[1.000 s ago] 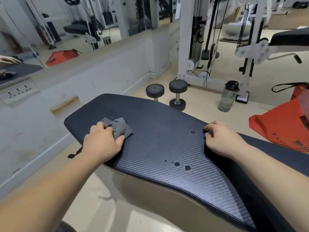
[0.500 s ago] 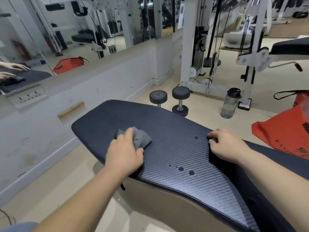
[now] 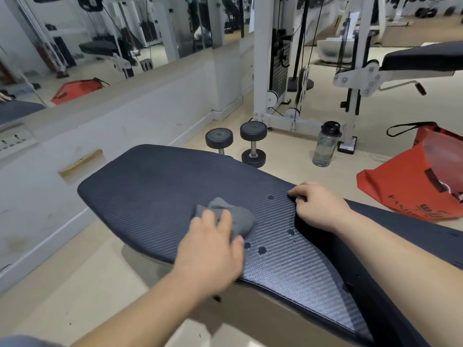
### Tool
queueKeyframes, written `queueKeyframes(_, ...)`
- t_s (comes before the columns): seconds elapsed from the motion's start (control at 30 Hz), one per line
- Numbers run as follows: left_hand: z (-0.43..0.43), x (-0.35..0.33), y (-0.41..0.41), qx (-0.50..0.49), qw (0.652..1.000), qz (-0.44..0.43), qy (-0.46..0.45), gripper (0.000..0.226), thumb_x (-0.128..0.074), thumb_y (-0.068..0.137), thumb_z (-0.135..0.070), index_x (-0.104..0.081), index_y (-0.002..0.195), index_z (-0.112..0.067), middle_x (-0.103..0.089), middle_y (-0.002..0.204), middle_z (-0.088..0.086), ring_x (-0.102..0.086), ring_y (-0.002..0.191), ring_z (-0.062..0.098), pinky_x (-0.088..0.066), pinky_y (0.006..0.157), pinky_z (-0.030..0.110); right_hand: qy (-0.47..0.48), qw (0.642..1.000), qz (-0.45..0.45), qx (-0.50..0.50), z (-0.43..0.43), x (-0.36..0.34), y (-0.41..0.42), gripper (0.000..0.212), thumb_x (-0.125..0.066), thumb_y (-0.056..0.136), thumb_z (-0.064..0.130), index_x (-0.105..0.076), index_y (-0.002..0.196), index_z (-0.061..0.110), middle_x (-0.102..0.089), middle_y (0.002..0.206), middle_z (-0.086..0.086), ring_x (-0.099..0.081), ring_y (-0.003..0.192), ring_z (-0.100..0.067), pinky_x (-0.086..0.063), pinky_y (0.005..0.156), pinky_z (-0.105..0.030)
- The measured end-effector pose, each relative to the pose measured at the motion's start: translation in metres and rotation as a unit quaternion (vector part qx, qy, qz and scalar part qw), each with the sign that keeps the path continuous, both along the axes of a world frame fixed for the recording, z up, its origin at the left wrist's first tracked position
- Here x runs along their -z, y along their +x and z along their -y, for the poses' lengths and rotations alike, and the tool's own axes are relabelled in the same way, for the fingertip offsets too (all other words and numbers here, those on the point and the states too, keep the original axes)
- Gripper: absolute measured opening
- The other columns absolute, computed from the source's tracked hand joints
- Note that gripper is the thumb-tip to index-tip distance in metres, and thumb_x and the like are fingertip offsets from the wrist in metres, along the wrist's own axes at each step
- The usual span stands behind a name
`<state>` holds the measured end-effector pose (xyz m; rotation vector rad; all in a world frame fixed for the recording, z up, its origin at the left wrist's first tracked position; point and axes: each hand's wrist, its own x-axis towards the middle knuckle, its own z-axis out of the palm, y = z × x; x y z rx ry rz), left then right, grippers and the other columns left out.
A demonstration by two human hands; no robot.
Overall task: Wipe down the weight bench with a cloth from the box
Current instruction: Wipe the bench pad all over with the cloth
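The weight bench [image 3: 155, 186] has a dark, ribbed pad that fills the middle of the head view. A crumpled grey cloth [image 3: 233, 216] lies on the pad near its front edge, and my left hand [image 3: 213, 249] presses down on it, fingers closed over its near side. Several small water drops [image 3: 261, 250] dot the pad just right of the cloth. My right hand [image 3: 318, 206] rests on the pad's right part, fingers curled over the gap between the two pad sections. No box is in view.
Two black dumbbells [image 3: 253, 144] stand on the floor beyond the bench, with a clear water bottle [image 3: 325, 146] to their right. A red bag [image 3: 421, 179] lies at the right. A white cable machine [image 3: 275, 71] stands behind; a mirrored wall runs along the left.
My left hand has slid the cloth rightward across the pad, from its left end toward the water drops. My right hand has stayed in place.
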<state>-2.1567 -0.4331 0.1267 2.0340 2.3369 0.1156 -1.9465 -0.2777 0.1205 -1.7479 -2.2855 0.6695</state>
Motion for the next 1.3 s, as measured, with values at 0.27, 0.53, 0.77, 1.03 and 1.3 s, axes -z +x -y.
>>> queueKeyframes(0.27,-0.030,-0.005,-0.015,-0.033,0.999,-0.019,-0.017,0.050,-0.043,0.099,-0.057,-0.044,0.139,-0.028,-0.048,0.127,0.009,-0.052,0.119,0.031,-0.050,0.090,0.041,-0.009,0.999,-0.031,0.005,0.000,0.003,0.007,0.039,-0.046,0.097,0.014,-0.071,0.124,0.027,-0.061,0.139,0.008,-0.055,0.130,-0.021,-0.044,0.111,-0.041)
queueKeyframes(0.53,-0.015,-0.003,0.007,0.126,0.992,-0.025,-0.023,0.053,-0.040,0.095,-0.066,-0.041,0.141,-0.040,-0.047,0.125,-0.001,-0.056,0.119,0.024,-0.053,0.087,0.040,-0.022,0.999,-0.033,-0.002,0.000,0.001,0.010,0.040,-0.048,0.095,0.012,-0.071,0.126,0.022,-0.061,0.145,0.004,-0.055,0.135,-0.024,-0.042,0.114,-0.039)
queueKeyframes(0.77,-0.019,0.002,0.033,0.072,0.997,-0.025,0.013,0.051,-0.037,0.098,-0.063,-0.046,0.135,-0.031,-0.049,0.122,0.002,-0.059,0.111,0.025,-0.052,0.081,0.039,-0.020,0.998,-0.049,-0.027,0.003,0.002,0.018,0.042,-0.047,0.098,0.010,-0.069,0.133,0.019,-0.053,0.154,0.007,-0.047,0.142,-0.018,-0.033,0.120,-0.031)
queueKeyframes(1.03,-0.094,0.004,-0.017,-0.083,0.996,-0.024,0.014,0.046,-0.041,0.099,-0.058,-0.058,0.126,-0.024,-0.051,0.120,0.009,-0.060,0.107,0.034,-0.049,0.079,0.041,0.026,0.999,-0.002,0.024,0.000,0.000,0.020,0.032,-0.046,0.097,0.025,-0.073,0.115,0.023,-0.058,0.128,0.006,-0.052,0.126,-0.022,-0.049,0.103,-0.045)
queueKeyframes(1.3,-0.139,-0.001,-0.013,0.031,0.999,-0.018,-0.029,0.039,-0.042,0.101,-0.051,-0.054,0.125,-0.022,-0.048,0.120,0.012,-0.060,0.109,0.038,-0.052,0.089,0.045,0.024,0.999,0.011,0.031,-0.004,-0.001,0.024,0.036,-0.046,0.096,0.023,-0.072,0.121,0.028,-0.059,0.127,0.012,-0.052,0.126,-0.018,-0.050,0.100,-0.041)
